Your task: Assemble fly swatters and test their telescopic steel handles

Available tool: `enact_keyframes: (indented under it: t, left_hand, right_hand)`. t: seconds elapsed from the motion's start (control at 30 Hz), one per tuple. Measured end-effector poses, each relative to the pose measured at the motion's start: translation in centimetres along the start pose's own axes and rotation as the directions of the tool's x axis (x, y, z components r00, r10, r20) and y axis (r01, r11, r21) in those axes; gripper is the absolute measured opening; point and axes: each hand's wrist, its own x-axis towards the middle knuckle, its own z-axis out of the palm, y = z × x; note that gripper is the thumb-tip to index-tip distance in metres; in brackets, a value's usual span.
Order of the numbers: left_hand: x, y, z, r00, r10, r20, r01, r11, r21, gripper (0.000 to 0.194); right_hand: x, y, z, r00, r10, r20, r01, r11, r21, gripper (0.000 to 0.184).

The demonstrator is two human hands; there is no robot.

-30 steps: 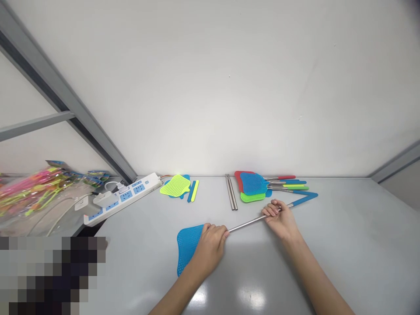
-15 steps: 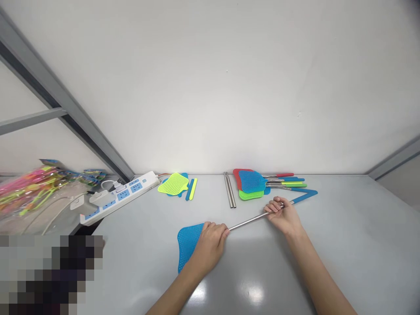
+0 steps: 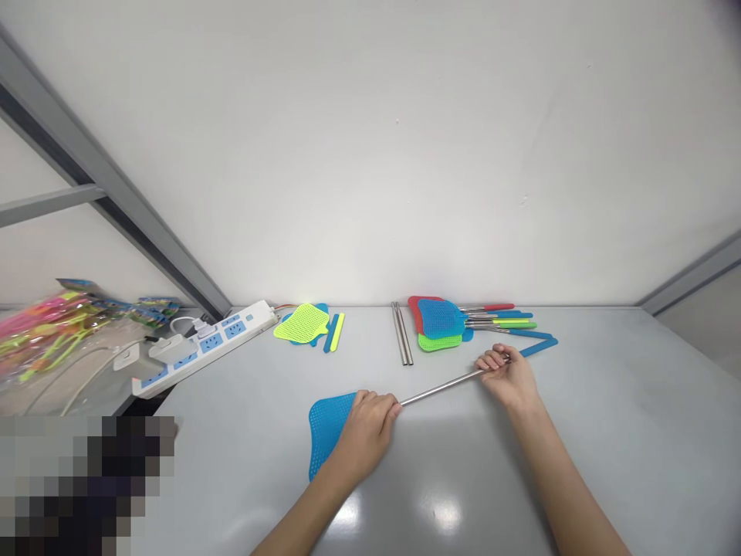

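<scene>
Head view: I see the right hand [image 3: 508, 380] slid toward 2 o'clock along the steel swatter handle [image 3: 440, 388], fingers closed on it, left hand [image 3: 364, 434] likewise

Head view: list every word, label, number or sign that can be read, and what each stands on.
No text can be read.
The cards on the bagged toys: too small and blurred to read.
The white power strip: no legible marking.
The blue fly swatter: no text visible.
</scene>
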Motion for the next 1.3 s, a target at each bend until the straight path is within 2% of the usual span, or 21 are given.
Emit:
enact_keyframes:
  t: [0.3,0.5,0.63,1.1,1.3]
  left_hand:
    - [-0.1,-0.3,0.3,0.999,0.033,-0.021,-0.032,0.998,0.050,0.032]
    - [-0.4,-0.3,0.6,1.000,0.016,0.000,-0.016,0.997,0.076,0.031]
    - [-0.5,-0.5,0.6,1.000,0.000,0.020,-0.001,0.998,0.067,0.030]
    - [-0.3,-0.8,0.1,1.000,-0.026,0.007,0.025,0.997,0.069,0.033]
    - [-0.4,-0.8,0.0,0.999,-0.033,0.016,0.032,0.995,0.090,0.033]
  right_hand:
    - [-0.2,1.5,-0.1,0.999,-0.029,0.019,0.027,0.997,0.077,0.020]
    - [-0.8,2.6,0.1,0.981,-0.194,-0.016,0.194,0.978,0.072,0.024]
    - [-1.3,3.4,0.3,0.962,-0.271,0.030,0.268,0.960,0.075,0.027]
    - [-1.9,4.7,0.6,0.953,-0.302,0.026,0.301,0.953,0.022,0.029]
    - [-1.9,4.9,0.6,0.956,-0.292,0.003,0.291,0.955,0.049,0.029]
